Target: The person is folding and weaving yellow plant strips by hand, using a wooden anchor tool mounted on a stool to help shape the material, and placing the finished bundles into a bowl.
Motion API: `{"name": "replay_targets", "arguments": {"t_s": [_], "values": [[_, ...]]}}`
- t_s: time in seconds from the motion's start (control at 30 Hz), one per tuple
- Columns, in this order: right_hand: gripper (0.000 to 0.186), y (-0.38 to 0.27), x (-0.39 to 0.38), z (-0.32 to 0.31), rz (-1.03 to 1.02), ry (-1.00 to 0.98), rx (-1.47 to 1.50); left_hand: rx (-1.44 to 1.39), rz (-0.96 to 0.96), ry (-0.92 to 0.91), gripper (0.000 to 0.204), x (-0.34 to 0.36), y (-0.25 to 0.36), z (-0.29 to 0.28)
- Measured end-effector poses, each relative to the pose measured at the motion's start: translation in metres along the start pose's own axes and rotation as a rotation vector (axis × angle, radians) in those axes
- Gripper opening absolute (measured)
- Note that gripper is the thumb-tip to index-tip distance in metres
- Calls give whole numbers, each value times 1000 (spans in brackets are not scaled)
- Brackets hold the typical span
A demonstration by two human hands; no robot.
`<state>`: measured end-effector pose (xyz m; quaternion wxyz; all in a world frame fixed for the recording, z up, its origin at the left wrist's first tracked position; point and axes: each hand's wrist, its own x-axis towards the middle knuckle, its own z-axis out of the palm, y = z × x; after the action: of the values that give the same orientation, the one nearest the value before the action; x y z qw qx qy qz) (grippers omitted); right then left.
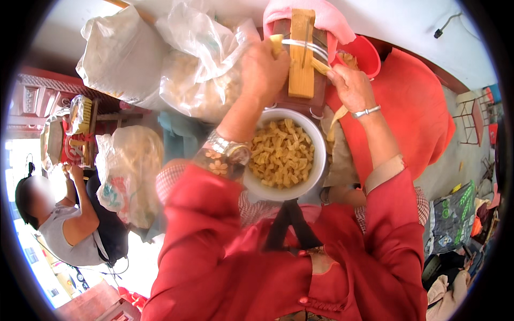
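My left hand (263,75) is closed on a short yellow piece (277,45) at the left side of a wooden block (301,69). A thin dark line runs along the block's top. To the right of the block, my right hand (353,90) pinches a flat yellow strip (321,66). White bands (308,44) arch across the block between the two hands. Another pale strip (337,116) hangs below my right wrist. Under my forearms stands a white bowl (320,160) full of short, cut-looking yellow pieces (281,155). What the pieces are made of, I cannot tell.
A red bowl (372,56) sits beyond my right hand, beside a large red cloth (407,117). Pink cloth (326,18) drapes behind the block. Plastic bags (195,80) crowd the left, with another bag (131,171) nearer. A seated person (77,224) works at far left.
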<state>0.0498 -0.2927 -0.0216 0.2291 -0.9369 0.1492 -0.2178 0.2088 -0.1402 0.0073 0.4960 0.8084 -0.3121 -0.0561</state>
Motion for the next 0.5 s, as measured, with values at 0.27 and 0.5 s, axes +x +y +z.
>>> {"name": "replay_targets", "arguments": {"t_s": [0.27,0.5], "values": [[30,-54,-103,-13,177,-68,520,-68,-424,-213,26,-117,-36,-34],[22,-119,-145,1,4,-314,685,-684,-842,-354,33,-198,-66,5]]}}
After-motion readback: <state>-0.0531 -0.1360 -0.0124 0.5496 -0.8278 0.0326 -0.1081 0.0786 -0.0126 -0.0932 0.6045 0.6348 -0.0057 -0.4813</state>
